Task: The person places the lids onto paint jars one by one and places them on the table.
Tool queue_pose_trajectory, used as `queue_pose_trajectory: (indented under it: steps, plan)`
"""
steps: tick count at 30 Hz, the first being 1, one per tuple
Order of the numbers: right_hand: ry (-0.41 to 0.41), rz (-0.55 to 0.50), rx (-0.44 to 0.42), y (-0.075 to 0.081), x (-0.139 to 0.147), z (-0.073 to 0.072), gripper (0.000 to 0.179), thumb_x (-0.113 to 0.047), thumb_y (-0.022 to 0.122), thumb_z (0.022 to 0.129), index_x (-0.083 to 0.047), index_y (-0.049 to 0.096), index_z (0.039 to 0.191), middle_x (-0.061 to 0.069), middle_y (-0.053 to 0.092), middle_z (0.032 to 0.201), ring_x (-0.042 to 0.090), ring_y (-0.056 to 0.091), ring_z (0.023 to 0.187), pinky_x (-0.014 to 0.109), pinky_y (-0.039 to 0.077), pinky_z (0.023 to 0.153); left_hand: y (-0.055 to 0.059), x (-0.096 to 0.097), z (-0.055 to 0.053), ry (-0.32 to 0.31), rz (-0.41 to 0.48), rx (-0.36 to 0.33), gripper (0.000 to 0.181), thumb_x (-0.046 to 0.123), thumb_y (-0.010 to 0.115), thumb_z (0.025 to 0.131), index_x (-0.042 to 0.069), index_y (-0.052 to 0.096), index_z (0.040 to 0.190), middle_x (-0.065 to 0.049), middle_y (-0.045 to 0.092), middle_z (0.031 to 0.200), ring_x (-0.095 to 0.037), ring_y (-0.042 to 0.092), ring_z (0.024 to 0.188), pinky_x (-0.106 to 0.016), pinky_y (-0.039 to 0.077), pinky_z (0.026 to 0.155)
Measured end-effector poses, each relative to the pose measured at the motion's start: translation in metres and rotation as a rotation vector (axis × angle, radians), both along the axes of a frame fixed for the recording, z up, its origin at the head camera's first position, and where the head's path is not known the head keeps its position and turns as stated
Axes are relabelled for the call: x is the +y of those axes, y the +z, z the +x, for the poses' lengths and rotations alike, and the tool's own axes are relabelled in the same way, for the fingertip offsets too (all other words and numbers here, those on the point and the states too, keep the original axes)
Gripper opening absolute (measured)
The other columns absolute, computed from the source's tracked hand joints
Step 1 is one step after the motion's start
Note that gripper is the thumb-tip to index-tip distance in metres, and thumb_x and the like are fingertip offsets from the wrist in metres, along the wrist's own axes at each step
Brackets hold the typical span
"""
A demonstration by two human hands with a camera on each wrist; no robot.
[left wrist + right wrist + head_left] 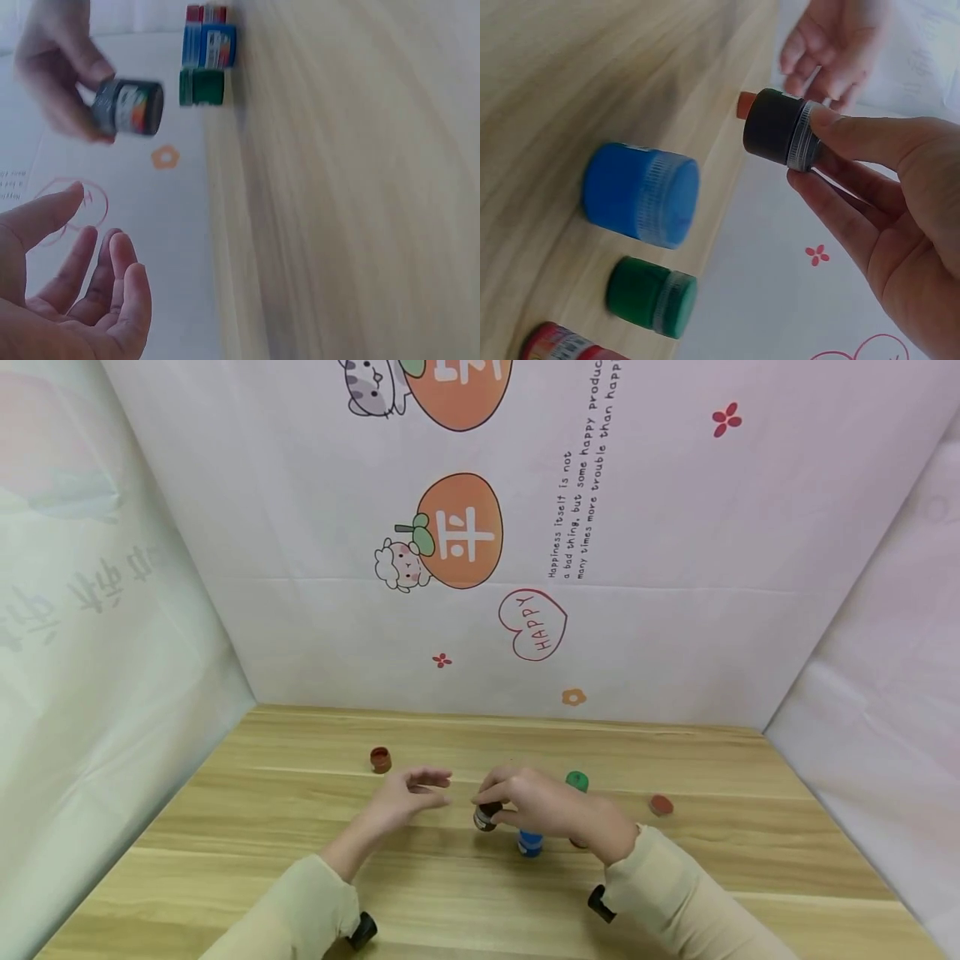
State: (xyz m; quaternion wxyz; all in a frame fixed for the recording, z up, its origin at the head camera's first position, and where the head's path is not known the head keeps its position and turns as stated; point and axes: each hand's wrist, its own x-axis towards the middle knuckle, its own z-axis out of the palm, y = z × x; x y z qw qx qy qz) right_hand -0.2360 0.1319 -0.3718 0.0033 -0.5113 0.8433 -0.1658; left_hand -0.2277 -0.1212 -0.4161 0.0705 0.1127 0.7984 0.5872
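My right hand [543, 802] pinches a small black paint jar [772, 131] by its ridged lid, between thumb and fingertips. The jar is held above the table in the left wrist view. Apart from it, my left hand [408, 797] reaches in from the left with fingers loosely bent and nothing in them. Close to the right hand stand a blue paint jar [615, 184] and a green paint jar [637, 292], both lidded. A red paint jar [562, 345] is partly cut off in the right wrist view and mostly hidden by the right arm in the head view.
A small brown-red open container [380, 762] stands at the back left of the wooden table [225, 827]. Toward the right lies a flat reddish disc [661, 805], perhaps a lid. White printed sheets [637, 635] wall the table at the back and both sides.
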Motion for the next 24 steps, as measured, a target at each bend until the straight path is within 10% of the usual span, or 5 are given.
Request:
queue_pose_trajectory:
  steps: [9,24]
  plan:
    - [-0.027,0.067,0.007,-0.013,-0.003,0.002,0.028,-0.002,0.078,0.091,-0.001,0.075,0.119,0.009,0.069,0.115,0.016,0.068,0.103,0.016,0.053,0.082,0.014,-0.041,-0.008,0.225,-0.016,0.043,0.039,0.013,0.071,0.098,-0.005,0.064,0.132,-0.017,0.067,0.123,-0.029,0.063,0.112,-0.042,0.051,0.098]
    - [-0.085,0.152,-0.086,-0.025,-0.005,0.003,0.030,-0.003,0.078,0.091,-0.006,0.076,0.120,0.002,0.068,0.115,0.011,0.065,0.106,0.015,0.051,0.082,0.003,-0.082,-0.033,0.362,-0.069,-0.044,0.055,0.023,0.067,0.101,-0.004,0.051,0.146,-0.024,0.055,0.140,-0.039,0.051,0.130,-0.051,0.044,0.105]
